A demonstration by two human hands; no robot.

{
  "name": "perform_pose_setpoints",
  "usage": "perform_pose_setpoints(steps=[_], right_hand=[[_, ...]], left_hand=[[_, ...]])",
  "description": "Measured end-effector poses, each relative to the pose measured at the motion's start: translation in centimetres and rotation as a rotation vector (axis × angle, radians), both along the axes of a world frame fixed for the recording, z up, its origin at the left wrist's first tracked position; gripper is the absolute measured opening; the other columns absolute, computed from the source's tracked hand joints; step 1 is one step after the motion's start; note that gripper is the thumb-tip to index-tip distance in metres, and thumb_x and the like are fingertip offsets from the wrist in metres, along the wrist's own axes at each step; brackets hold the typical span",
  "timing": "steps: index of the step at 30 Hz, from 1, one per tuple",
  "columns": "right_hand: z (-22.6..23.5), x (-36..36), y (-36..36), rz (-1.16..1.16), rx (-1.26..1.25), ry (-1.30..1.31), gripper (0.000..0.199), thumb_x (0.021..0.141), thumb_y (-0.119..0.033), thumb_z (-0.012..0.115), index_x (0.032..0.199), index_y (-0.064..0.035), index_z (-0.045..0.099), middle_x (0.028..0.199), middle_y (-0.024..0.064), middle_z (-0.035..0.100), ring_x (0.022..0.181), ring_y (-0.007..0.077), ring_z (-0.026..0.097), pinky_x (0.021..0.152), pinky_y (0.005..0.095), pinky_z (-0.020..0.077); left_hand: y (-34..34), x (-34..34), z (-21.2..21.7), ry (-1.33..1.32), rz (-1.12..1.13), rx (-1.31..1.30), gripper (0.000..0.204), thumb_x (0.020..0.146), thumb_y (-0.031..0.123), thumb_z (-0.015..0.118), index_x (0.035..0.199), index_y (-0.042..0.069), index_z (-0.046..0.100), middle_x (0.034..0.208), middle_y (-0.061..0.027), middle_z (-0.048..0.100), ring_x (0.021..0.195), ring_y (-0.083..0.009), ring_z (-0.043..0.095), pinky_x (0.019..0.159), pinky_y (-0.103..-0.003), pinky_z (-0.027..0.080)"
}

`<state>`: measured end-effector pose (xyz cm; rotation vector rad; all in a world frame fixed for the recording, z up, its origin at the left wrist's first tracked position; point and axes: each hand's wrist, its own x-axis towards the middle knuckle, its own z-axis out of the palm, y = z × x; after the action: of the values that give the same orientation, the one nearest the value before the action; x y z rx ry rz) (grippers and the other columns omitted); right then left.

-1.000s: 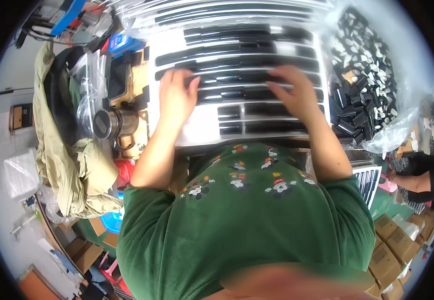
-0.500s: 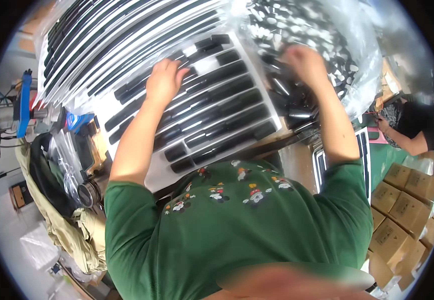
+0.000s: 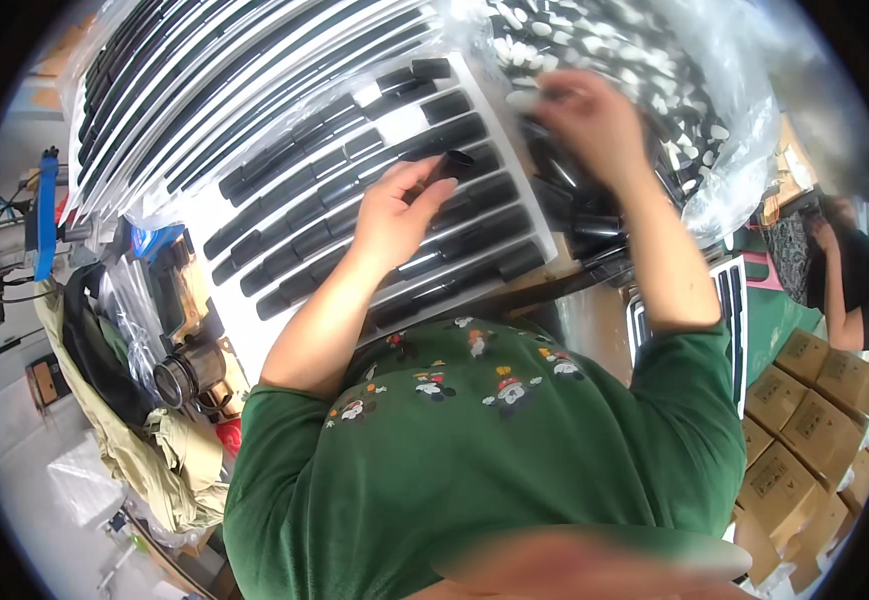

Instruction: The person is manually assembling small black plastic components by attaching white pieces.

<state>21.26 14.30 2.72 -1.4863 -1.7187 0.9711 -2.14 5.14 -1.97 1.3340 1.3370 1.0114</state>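
My left hand [image 3: 394, 218] is over the white tray [image 3: 546, 225], pinching a short black tube-shaped piece [image 3: 457, 163] between thumb and fingers. Rows of similar glossy black pieces [image 3: 419, 262] lie side by side in the tray's grooves. A gap of bare white shows in one of the far rows. To the right, my right hand [image 3: 594, 125] hovers by a heap of loose black pieces with white ends [image 3: 564, 40] in a clear plastic bag. Its fingers are curled together and blurred; what they hold, if anything, I cannot make out.
Many filled trays [image 3: 224, 80] lean in a stack at the far left. Clear plastic bag film [image 3: 744, 130] edges the heap. Brown cartons [image 3: 789, 430] stand lower right, near a co-worker's arm [image 3: 836, 290]. A beige jacket [image 3: 104, 400] hangs at left, beside a round metal part [image 3: 182, 380].
My left hand has moved right across the tray and now pinches a black piece. My right hand has shifted slightly left and up, near the heap's edge. The co-worker's arm has risen.
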Motion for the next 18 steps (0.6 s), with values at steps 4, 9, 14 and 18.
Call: perform_pose_setpoints(steps=[4,9,14,18], right_hand=[[-1.4,-2.2,-6.7,0.283,0.394,0.203,0.027,0.070,-0.004,0.076,0.095,-0.0056,0.066,0.084,0.0036,0.062,0.070,0.0099,0.060,0.061,0.0230,0.0493],[-1.8,-1.1,-8.8,0.425,-0.047,0.399,0.009,0.077,-0.006,0.069,0.084,-0.0028,0.064,0.078,0.0027,0.059,0.068,0.0089,0.054,0.061,0.0226,0.0422],[-2.4,-2.1,-9.9,0.371,-0.433,0.629,0.036,0.096,-0.035,0.039,0.102,-0.0047,0.057,0.088,0.0012,0.054,0.084,0.0091,0.049,0.077,0.0244,0.0383],[-1.7,-1.9,-11.0,0.603,-0.444,0.690,0.040,0.097,-0.036,0.037,0.111,-0.0013,0.052,0.100,0.0038,0.053,0.089,0.0130,0.049,0.084,0.0277,0.0387]], left_hand=[[-0.9,1.2,1.7,0.195,-0.155,0.254,0.028,0.082,0.011,0.064,0.109,0.005,0.062,0.088,-0.0084,0.059,0.076,-0.0172,0.058,0.068,-0.026,0.046],[-3.1,1.3,3.2,0.274,-0.402,0.225,0.027,0.081,0.014,0.064,0.107,0.008,0.062,0.092,-0.0111,0.059,0.079,-0.0257,0.060,0.069,-0.031,0.048],[-4.9,3.0,4.0,0.281,-0.459,0.132,0.029,0.080,0.016,0.065,0.104,0.001,0.061,0.096,-0.0154,0.060,0.087,-0.0306,0.060,0.075,-0.034,0.047],[-5.6,2.7,4.5,0.334,-0.511,0.213,0.029,0.080,0.014,0.064,0.105,0.000,0.060,0.095,-0.0163,0.061,0.087,-0.0327,0.060,0.075,-0.035,0.048]])
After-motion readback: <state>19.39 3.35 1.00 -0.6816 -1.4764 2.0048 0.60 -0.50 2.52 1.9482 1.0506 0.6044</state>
